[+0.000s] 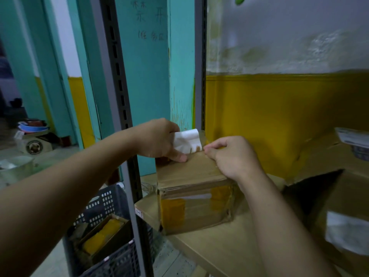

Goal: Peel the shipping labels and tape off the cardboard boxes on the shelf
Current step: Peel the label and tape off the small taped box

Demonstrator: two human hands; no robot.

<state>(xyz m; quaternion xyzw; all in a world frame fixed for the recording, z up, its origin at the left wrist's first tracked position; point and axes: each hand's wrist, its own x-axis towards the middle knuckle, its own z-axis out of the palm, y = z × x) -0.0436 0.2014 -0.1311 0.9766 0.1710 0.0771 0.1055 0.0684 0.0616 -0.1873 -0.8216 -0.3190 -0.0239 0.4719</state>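
At the far left, beyond the shelf frame, a blue bowl (33, 126) sits in a dim, cluttered area, and lower down a dark plastic crate (107, 234) holds an open carton with yellow tape inside. A grey slotted upright (119, 108) of the shelf rises between that crate and the shelf board (225, 248). The left hand (159, 139) reaches past the upright and closes around a crumpled white shipping label (186, 140), its thumb pressed on the far edge of the box top. The label's lower edge is at the top face of a small cardboard box (191, 188), which stands on the shelf board near its left end; strips of yellow and clear tape (199, 204) cover the box's front. Just beside the label, the right hand (232, 156) is curled, fingertips pinched together at the top of the box; what they pinch is too small to tell. Further right, 1 larger open carton (337, 206) carries a white label (347, 232).
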